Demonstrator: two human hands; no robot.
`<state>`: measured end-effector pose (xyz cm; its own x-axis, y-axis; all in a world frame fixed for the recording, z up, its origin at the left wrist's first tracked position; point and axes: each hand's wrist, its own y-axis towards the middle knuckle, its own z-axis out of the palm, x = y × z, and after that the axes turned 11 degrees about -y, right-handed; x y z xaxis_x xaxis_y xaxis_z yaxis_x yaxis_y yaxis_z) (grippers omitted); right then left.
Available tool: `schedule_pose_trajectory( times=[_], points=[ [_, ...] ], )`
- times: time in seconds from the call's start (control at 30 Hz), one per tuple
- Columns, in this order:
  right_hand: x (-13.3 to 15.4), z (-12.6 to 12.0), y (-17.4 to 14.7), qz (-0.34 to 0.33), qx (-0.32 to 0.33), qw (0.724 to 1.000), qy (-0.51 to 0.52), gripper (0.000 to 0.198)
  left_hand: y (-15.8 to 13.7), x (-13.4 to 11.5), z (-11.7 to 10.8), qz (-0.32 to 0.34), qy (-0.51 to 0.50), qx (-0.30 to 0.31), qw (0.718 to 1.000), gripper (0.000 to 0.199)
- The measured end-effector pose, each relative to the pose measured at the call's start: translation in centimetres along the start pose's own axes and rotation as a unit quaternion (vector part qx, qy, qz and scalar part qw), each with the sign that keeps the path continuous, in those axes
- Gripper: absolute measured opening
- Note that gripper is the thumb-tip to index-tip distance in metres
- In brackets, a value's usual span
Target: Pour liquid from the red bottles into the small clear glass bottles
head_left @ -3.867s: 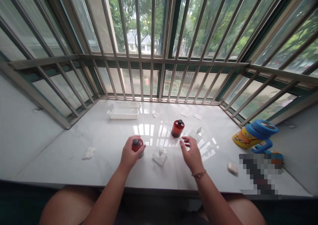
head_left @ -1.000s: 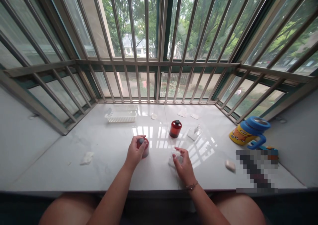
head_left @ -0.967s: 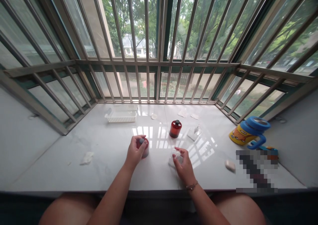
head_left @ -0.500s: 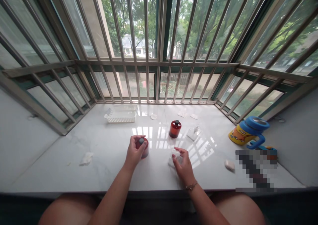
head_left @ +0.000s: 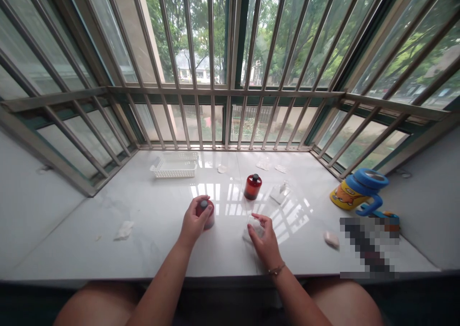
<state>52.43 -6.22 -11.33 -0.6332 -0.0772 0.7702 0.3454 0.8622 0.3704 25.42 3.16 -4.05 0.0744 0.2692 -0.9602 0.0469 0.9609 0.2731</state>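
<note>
My left hand is wrapped round a small reddish-brown bottle with a dark cap, which stands upright on the white surface. The thumb and fingers lie close to the cap. To its right, my right hand has its thumb and fingers curled about a small clear, glassy-looking item; its exact kind is hard to make out. A second reddish-brown bottle with a dark cap stands beyond my hands, touched by neither. Beside it is another clear and whitish item.
A white perforated basket sits at the back left. Crumpled white paper lies on the left. On the right are a yellow mug with a blue lid, a pale rounded object and a pixelated area. Barred windows enclose the marble-like surface.
</note>
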Motion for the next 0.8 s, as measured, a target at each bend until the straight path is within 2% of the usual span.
schedule_pose_trajectory(
  times=[0.1,0.27,0.4,0.57,0.7,0.8],
  points=[
    [0.14,-0.08,0.07,-0.022,0.014,1.000,0.006,0.035,0.03,0.09,0.04,-0.003,-0.019,-0.013,1.000,0.034],
    [0.12,-0.05,0.02,0.009,0.001,1.000,0.009,0.045,0.06,0.31,0.03,0.011,-0.021,-0.014,1.000,0.040],
    [0.20,-0.18,0.13,-0.028,0.016,0.999,0.004,0.034,0.04,0.16,-0.01,-0.002,-0.012,-0.003,1.000,0.034],
    [0.16,-0.12,0.13,0.004,-0.003,1.000,0.007,0.045,-0.01,0.00,0.07,-0.003,-0.030,-0.016,0.999,0.037],
    [0.15,-0.19,0.17,-0.020,0.014,1.000,0.006,0.036,-0.05,0.00,-0.07,-0.003,0.003,-0.001,1.000,0.037],
    [0.04,-0.18,0.15,-0.011,0.006,1.000,0.009,0.042,-0.07,0.06,-0.02,-0.002,-0.013,-0.010,1.000,0.034]
  ],
)
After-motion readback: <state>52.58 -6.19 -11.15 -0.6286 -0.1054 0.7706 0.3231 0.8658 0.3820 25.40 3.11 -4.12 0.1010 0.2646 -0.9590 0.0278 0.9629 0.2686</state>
